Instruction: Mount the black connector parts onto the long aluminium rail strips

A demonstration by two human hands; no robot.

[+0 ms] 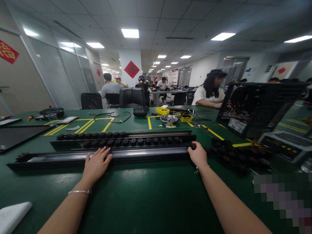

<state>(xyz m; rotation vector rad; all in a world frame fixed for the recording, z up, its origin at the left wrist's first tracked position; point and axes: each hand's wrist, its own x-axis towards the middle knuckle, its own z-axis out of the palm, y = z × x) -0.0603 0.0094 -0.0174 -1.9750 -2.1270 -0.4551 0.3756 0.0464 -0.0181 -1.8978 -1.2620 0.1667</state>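
A long black channel-shaped rail [147, 156] with a shiny strip along its inside lies across the green table in front of me. My left hand [96, 165] rests on the rail left of its middle, fingers stretched out and lying flat. At the rail's right end, my right hand [198, 154] pinches a small black round part [193, 146], mostly hidden by the fingers. Just behind lies a second black rail [160, 134], with rows of similar black round parts [133, 142] along it. More black parts [239, 156] are heaped right of my right hand.
An open black computer case [252, 108] stands at the right, near a grey metal box [290, 145]. A metal bowl [168, 119] and yellow tray [163, 111] sit farther back. A white object [11, 222] lies front left. Another person [209, 89] sits across the table.
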